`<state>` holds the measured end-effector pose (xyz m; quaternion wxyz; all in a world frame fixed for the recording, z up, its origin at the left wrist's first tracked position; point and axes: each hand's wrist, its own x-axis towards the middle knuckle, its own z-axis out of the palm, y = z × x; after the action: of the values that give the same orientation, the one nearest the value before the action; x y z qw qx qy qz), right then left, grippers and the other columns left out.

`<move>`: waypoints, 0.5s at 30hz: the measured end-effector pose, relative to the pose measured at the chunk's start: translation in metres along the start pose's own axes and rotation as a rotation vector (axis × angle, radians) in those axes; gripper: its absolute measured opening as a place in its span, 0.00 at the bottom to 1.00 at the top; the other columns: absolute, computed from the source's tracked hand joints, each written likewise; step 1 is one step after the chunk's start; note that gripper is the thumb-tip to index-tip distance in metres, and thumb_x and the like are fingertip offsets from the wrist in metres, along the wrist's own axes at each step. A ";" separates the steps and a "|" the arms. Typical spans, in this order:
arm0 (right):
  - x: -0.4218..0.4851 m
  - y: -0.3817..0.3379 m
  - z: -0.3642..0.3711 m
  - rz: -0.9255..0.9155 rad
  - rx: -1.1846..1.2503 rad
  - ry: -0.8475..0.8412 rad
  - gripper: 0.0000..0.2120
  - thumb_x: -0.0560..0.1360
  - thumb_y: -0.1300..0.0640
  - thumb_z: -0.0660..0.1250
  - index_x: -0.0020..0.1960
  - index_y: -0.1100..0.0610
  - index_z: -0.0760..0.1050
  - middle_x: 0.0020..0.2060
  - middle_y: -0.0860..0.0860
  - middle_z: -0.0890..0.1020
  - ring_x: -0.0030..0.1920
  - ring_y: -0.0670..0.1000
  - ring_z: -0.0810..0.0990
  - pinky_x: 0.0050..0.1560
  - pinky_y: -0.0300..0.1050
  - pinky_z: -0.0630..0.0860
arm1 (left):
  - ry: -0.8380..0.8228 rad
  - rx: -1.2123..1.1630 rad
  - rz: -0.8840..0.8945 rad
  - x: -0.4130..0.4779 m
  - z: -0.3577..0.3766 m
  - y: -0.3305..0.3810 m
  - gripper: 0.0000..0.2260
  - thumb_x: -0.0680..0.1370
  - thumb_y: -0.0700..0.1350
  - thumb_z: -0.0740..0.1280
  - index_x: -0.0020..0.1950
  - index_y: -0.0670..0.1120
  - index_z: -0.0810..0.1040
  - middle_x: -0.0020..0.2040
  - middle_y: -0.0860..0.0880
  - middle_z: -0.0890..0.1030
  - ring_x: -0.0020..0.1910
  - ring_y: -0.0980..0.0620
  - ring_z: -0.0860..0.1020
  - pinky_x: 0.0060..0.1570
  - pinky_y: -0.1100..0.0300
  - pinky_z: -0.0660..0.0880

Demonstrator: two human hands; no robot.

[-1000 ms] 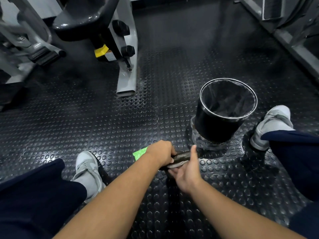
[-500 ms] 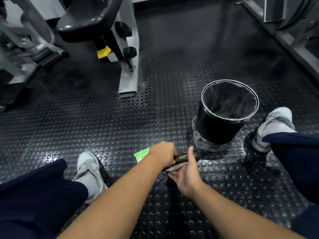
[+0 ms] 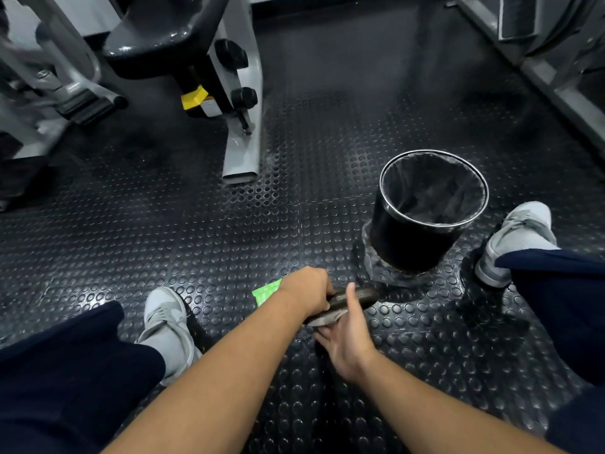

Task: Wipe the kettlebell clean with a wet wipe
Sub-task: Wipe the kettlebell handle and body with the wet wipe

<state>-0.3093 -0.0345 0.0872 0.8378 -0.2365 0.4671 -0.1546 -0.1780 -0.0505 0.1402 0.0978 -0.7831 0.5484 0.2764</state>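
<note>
Kettlebell handle (image 3: 360, 296) sits at 6 o'clock, low over the floor (image 3: 196, 224) between the feet. The left hand (image 3: 306, 290) grips one end, likely to steady it, while the right hand (image 3: 347, 342) pinches the wet wipe (image 3: 327, 318) round the bar, thumb on top. A bin (image 3: 409, 247) stands at 2 o'clock.

black lined bin (image 3: 422, 237) on studded floor (image 3: 163, 231); grey machine leg (image 3: 242, 152)

Our left hand (image 3: 306, 290) curled in a fist round the dark metal kettlebell handle (image 3: 360, 294); our right hand (image 3: 348, 339) pinched the grey wet wipe (image 3: 323, 319) beneath it, thumb raised, both forearms bare.
</note>
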 end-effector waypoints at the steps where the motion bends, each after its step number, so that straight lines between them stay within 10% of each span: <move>1: 0.000 -0.006 -0.002 -0.014 0.017 0.042 0.46 0.70 0.20 0.54 0.71 0.54 0.73 0.59 0.54 0.85 0.62 0.55 0.82 0.74 0.56 0.68 | 0.000 -0.004 0.003 0.000 0.000 0.000 0.15 0.76 0.48 0.73 0.63 0.59 0.84 0.56 0.53 0.85 0.57 0.47 0.82 0.47 0.57 0.76; 7: 0.004 -0.031 -0.013 -0.117 0.315 0.452 0.40 0.72 0.24 0.61 0.69 0.55 0.73 0.58 0.57 0.84 0.55 0.59 0.84 0.66 0.56 0.77 | 0.011 -0.028 0.001 0.000 0.005 -0.002 0.17 0.77 0.48 0.74 0.65 0.59 0.83 0.61 0.56 0.84 0.60 0.49 0.81 0.56 0.55 0.79; 15: 0.003 0.000 -0.003 0.038 0.033 -0.010 0.54 0.67 0.19 0.56 0.74 0.62 0.70 0.61 0.53 0.84 0.63 0.53 0.82 0.69 0.52 0.70 | -0.007 -0.001 0.016 0.003 0.003 -0.004 0.12 0.76 0.48 0.74 0.59 0.56 0.85 0.45 0.52 0.81 0.54 0.47 0.82 0.42 0.58 0.70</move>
<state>-0.3102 -0.0361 0.0840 0.8467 -0.2145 0.4648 -0.1451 -0.1746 -0.0504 0.1357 0.0972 -0.7778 0.5541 0.2804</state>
